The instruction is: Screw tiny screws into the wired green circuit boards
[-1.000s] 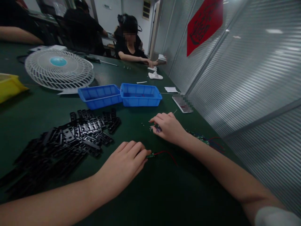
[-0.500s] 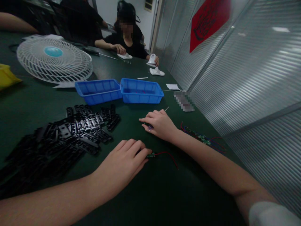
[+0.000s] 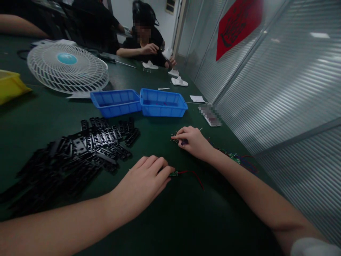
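Observation:
My left hand (image 3: 150, 177) is closed on a small green circuit board (image 3: 174, 174), most of it hidden under the fingers. A thin red wire (image 3: 192, 172) trails from the board's right end onto the table. Further up and to the right, my right hand (image 3: 192, 140) has its index finger stretched to a scatter of tiny screws (image 3: 173, 135). A screwdriver with a dark purple handle (image 3: 184, 142) is tucked in that hand, its thin shaft (image 3: 200, 129) poking out behind. Beside the right forearm lie more circuit boards (image 3: 234, 156) with red and blue wires.
A heap of black plastic housings (image 3: 90, 145) lies left. Two blue bins (image 3: 163, 110) stand behind, near a white fan guard (image 3: 48, 76) and a yellow bin (image 3: 13, 87). A ribbed partition (image 3: 293, 89) borders the right edge. A co-worker (image 3: 149, 46) sits opposite with white parts (image 3: 179, 81).
My right hand has moved slightly right, and the tiny screws now show by its fingertip. My left hand keeps its hold on the circuit board. The co-worker's hands have lifted.

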Available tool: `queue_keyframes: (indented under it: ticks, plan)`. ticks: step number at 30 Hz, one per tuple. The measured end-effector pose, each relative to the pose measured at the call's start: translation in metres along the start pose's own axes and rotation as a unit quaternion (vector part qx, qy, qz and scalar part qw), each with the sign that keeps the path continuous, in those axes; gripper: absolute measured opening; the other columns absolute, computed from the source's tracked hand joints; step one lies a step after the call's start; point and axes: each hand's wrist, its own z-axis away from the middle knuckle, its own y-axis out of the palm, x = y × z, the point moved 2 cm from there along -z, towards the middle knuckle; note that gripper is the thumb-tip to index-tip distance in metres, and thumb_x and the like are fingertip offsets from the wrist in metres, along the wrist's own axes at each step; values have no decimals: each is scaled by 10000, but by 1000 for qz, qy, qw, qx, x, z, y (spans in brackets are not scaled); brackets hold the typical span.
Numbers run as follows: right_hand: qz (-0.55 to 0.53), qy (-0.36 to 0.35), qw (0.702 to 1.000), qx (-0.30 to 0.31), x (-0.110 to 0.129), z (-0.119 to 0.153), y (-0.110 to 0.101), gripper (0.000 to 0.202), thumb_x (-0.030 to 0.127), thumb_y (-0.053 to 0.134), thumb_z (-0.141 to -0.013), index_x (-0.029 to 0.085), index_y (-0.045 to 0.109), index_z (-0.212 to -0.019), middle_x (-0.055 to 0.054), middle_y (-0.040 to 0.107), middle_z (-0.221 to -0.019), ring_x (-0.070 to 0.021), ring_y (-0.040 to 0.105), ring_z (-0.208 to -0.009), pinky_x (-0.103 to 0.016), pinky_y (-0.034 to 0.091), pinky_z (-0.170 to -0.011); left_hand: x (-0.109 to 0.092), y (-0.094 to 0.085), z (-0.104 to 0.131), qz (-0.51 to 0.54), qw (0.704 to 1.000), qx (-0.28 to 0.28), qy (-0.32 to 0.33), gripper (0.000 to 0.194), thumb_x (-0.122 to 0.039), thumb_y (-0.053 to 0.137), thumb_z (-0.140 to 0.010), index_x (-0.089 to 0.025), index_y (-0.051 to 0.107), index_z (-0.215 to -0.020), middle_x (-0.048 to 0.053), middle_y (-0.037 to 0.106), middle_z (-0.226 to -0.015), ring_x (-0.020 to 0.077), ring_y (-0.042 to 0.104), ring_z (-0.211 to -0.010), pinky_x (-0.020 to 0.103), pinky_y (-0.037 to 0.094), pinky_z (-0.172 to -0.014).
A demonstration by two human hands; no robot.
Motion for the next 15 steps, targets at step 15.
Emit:
queue_keyframes:
  ticks: [15]
  plan:
    - [115, -24, 992, -52, 11, 6, 4, 216, 231, 530, -899, 213, 692, -1041, -48, 684, -1017, -203, 513, -929, -347, 338, -763, 0, 1, -1, -5, 1000, -8, 8, 209, -230, 471, -943, -228, 573, -1125, 43, 569, -1043, 221, 504, -926, 366, 383, -774]
